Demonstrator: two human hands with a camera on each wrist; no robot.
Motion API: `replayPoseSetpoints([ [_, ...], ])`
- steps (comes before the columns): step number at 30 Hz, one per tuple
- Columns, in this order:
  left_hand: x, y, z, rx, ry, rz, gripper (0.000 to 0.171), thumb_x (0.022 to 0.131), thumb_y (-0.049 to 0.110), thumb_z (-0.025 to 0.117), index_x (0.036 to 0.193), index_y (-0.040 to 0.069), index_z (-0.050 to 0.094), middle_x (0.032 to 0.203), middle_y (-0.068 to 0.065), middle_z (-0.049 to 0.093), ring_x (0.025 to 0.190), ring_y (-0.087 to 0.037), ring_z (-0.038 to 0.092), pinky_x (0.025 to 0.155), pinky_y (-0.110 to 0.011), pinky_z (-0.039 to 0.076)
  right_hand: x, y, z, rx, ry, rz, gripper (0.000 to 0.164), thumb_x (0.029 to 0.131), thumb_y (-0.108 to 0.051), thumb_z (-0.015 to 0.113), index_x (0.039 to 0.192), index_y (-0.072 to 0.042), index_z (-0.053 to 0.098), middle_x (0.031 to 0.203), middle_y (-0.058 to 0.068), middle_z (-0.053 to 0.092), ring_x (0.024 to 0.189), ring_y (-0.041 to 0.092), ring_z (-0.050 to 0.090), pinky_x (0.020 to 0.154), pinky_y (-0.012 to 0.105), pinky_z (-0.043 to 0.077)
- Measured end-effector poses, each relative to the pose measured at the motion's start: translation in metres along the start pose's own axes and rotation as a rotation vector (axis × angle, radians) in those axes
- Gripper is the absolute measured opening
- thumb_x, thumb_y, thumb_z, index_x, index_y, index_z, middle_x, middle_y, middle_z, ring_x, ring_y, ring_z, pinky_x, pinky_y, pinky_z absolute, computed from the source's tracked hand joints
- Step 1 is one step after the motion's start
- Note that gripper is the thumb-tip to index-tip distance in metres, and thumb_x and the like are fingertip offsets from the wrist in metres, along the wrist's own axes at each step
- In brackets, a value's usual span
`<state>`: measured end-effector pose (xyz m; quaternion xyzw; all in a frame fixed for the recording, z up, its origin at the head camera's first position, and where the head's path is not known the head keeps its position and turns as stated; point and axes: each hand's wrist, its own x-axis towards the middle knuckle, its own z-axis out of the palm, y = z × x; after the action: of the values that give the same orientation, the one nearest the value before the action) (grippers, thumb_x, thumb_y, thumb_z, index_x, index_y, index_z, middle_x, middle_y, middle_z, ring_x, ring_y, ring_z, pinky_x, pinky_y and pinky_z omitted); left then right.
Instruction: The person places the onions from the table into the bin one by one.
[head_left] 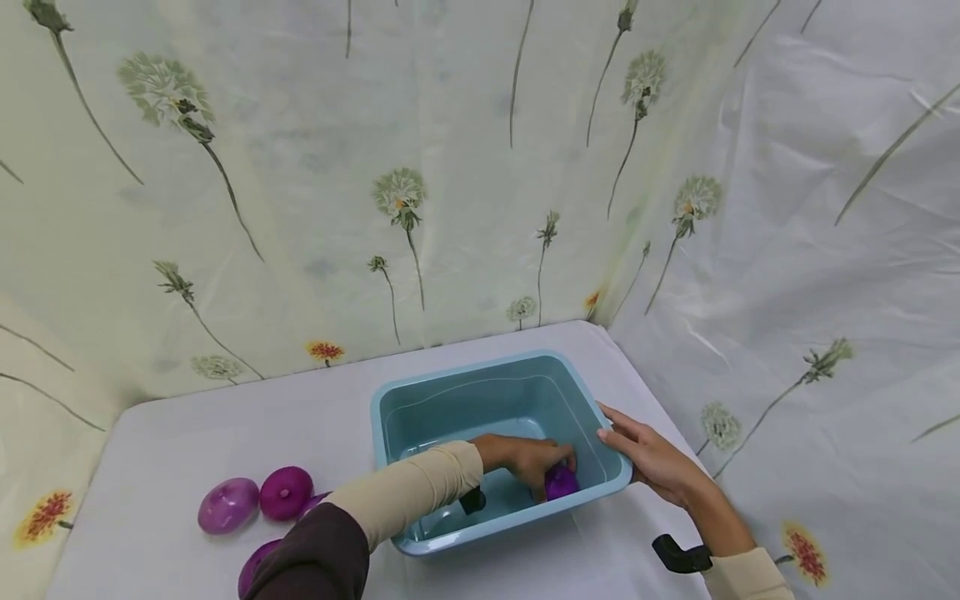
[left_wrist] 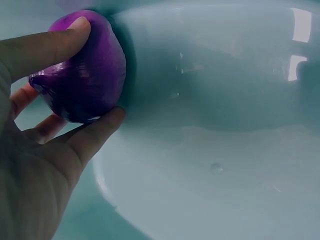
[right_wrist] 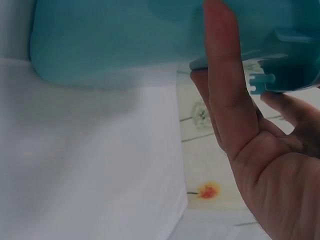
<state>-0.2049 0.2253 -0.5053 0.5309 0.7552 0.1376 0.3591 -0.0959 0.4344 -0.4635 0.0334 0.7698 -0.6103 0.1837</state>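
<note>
A light-blue plastic basin (head_left: 468, 537) stands on the white-covered table. My left hand (head_left: 534, 462) reaches down inside it and holds a purple onion (head_left: 561, 482) near the right end. In the left wrist view the thumb lies over the onion (left_wrist: 87, 70) and the fingers curl beneath it, close to the basin's wall (left_wrist: 210, 65). My right hand (head_left: 652, 458) grips the basin's right rim, thumb at the edge and fingers along the outside. In the right wrist view, those fingers (right_wrist: 227, 85) lie against the outer wall of the basin (right_wrist: 115, 40).
Left of the basin, several more purple onions lie on the table, including a pale one (head_left: 228, 506) and a darker one (head_left: 286, 493). My left sleeve (head_left: 322, 542) partly covers others. Flower-patterned sheeting (head_left: 465, 208) rises behind the table and along its right side.
</note>
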Motion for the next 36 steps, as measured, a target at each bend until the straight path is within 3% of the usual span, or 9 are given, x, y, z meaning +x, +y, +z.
replayPoseSetpoints([
  [15, 0.002, 0.0, 0.002, 0.03, -0.008, 0.004, 0.065, 0.084, 0.012, 0.081, 0.134, 0.021, 0.042, 0.123, 0.002, 0.051, 0.105, -0.008, 0.047, 0.089, -0.021, 0.048, 0.002, 0.002, 0.002, 0.001, 0.027, 0.006, 0.067, 0.105, -0.037, 0.05, 0.161, -0.025, 0.017, 0.16, 0.03, 0.023, 0.132, 0.053, 0.047, 0.082, 0.055, 0.058],
  [25, -0.005, -0.001, -0.005, 0.063, 0.007, 0.034, 0.062, 0.085, 0.018, 0.081, 0.136, 0.02, 0.047, 0.126, 0.002, 0.055, 0.106, -0.007, 0.051, 0.09, -0.02, 0.049, 0.002, 0.001, 0.003, -0.005, 0.032, 0.017, 0.067, 0.105, -0.037, 0.051, 0.161, -0.027, 0.016, 0.161, 0.029, 0.021, 0.131, 0.052, 0.048, 0.082, 0.054, 0.058],
  [31, -0.015, 0.001, -0.016, 0.053, 0.039, 0.04, 0.066, 0.086, 0.023, 0.08, 0.142, 0.019, 0.045, 0.141, -0.002, 0.053, 0.124, -0.014, 0.053, 0.101, -0.024, 0.048, 0.003, 0.0, 0.004, -0.005, 0.02, 0.014, 0.067, 0.105, -0.036, 0.05, 0.161, -0.025, 0.015, 0.161, 0.029, 0.021, 0.129, 0.049, 0.05, 0.082, 0.054, 0.058],
  [36, -0.025, 0.008, -0.029, 0.013, 0.069, 0.053, 0.073, 0.088, 0.029, 0.078, 0.149, 0.02, 0.04, 0.154, 0.003, 0.044, 0.143, -0.014, 0.042, 0.115, -0.031, 0.039, 0.001, -0.002, 0.003, 0.004, 0.019, 0.011, 0.066, 0.106, -0.035, 0.049, 0.162, -0.024, 0.015, 0.16, 0.03, 0.021, 0.128, 0.048, 0.051, 0.084, 0.054, 0.057],
])
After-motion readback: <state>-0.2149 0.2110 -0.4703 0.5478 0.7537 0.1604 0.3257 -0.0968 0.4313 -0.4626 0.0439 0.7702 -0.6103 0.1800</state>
